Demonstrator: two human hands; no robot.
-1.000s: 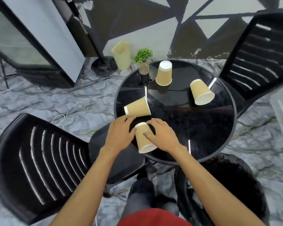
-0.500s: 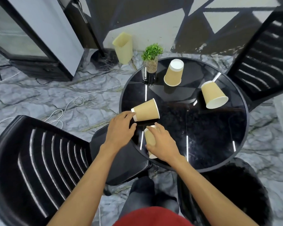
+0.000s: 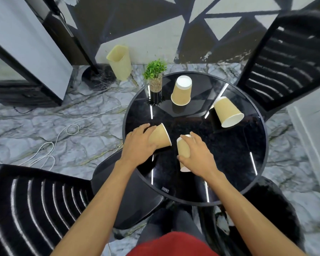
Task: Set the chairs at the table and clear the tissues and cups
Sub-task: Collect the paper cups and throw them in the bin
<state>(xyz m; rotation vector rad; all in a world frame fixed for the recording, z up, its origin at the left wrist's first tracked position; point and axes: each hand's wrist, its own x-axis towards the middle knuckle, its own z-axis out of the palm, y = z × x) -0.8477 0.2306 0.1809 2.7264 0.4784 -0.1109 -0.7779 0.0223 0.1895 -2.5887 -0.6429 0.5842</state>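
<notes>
Left hand grips a tipped cup; right hand grips another — both half hidden.

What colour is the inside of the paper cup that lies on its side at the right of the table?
White inside, tan outside: the paper cup shows its open mouth clearly in the head view.

The scene is evenly and brightly lit; thin white glare streaks are reflected in the glossy black counter around the hands. Edges are bowed and slightly softened.
</notes>
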